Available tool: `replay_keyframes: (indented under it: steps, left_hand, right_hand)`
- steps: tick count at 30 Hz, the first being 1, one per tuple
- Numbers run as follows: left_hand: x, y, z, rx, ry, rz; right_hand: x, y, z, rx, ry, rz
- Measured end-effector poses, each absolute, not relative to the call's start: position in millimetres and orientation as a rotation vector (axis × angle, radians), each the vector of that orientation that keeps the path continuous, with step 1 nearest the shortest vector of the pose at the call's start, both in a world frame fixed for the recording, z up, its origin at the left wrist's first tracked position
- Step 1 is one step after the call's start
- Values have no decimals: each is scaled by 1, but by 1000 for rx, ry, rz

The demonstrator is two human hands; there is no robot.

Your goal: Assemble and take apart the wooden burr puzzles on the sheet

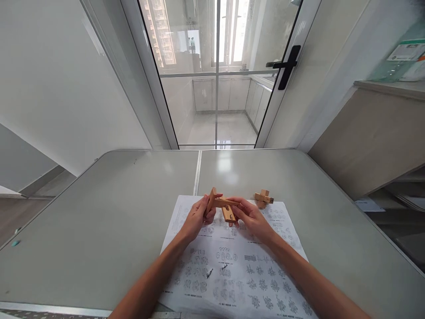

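Note:
Above a printed sheet (229, 248), both hands hold notched wooden puzzle pieces (229, 214) that cross one another. My left hand (201, 212) is closed around an upright piece at the left. The fingers of my right hand (247, 214) pinch the right end of a piece running sideways. A flat piece with a dark letter-like mark hangs between the hands, close to the right fingertips. Just beyond the right hand, an interlocked wooden puzzle (264, 198) rests at the sheet's far edge. Fingers hide parts of the held pieces.
The sheet shows rows of small assembly drawings and pen ticks. It lies on a grey table (99, 230) with a seam down its far half. Behind stands a glass door (217, 75) with a black handle (287, 66). Shelving (372, 133) stands at the right.

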State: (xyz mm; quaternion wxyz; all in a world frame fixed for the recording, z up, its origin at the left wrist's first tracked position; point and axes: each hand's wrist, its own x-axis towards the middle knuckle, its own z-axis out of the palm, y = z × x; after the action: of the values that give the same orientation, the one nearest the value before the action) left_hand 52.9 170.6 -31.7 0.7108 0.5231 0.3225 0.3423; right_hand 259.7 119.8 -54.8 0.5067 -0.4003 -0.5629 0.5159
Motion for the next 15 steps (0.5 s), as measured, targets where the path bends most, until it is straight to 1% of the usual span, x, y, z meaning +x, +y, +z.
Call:
replay_keyframes:
  steps: [15]
  left_hand:
    - [55,168,-31,1235,808,747]
  right_hand:
    - [251,118,-59,-937,-1371,1239]
